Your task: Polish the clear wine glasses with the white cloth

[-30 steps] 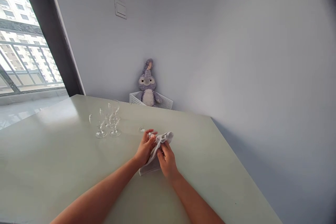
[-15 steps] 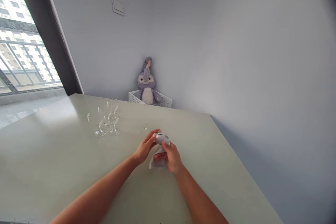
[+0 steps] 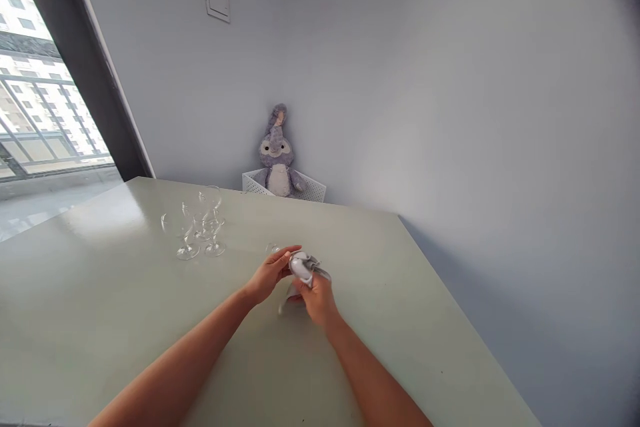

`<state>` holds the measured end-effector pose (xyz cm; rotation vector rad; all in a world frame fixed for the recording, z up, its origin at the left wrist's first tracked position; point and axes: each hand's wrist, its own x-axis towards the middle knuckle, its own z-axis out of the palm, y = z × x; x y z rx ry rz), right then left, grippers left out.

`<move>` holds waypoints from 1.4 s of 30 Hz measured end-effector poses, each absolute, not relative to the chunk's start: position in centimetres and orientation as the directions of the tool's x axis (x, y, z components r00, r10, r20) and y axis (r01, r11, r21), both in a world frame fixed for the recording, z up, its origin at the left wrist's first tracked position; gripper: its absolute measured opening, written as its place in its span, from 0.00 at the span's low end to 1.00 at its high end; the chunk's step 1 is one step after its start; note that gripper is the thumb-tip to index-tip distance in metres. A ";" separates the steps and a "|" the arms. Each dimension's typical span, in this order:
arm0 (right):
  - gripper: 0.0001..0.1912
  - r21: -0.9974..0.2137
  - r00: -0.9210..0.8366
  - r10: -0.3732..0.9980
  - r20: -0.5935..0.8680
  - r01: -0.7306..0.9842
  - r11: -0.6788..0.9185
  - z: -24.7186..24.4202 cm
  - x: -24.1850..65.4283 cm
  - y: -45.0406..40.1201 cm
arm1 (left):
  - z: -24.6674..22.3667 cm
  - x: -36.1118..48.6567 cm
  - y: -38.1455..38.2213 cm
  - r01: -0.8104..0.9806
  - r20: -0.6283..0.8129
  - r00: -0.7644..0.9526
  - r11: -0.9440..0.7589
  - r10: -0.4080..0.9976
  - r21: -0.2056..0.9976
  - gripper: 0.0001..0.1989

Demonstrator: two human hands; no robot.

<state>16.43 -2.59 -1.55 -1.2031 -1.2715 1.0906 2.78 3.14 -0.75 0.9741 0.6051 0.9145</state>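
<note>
In the head view, my left hand (image 3: 270,277) is closed around a clear wine glass (image 3: 273,249), whose foot shows past the fingers on the far left side. The glass lies tilted on its side above the table, its bowl toward the right. My right hand (image 3: 319,300) grips a light grey cloth (image 3: 301,267), bunched in and around the bowl, with a loose end hanging below. The cloth and fingers hide most of the bowl. Several more clear stemmed glasses (image 3: 187,251) stand upright in a group to the left of my hands.
Under everything is a pale, glossy table (image 3: 125,307). Beyond its far edge a purple plush toy (image 3: 278,160) sits in a white perforated basket (image 3: 315,191) against the wall. A window (image 3: 45,93) is at far left, and a grey wall runs along the right.
My right hand has turned with the cloth, moving slightly left and rolling over around the bowl. My left hand stays on the glass. The view has shifted slightly.
</note>
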 end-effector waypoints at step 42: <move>0.14 -0.709 -0.102 0.975 -0.196 -0.672 -0.213 -3.5 17.4 -1.1 | -2.0 2.4 4.0 -0.116 0.125 0.542 -0.073 0.831 0.990 0.20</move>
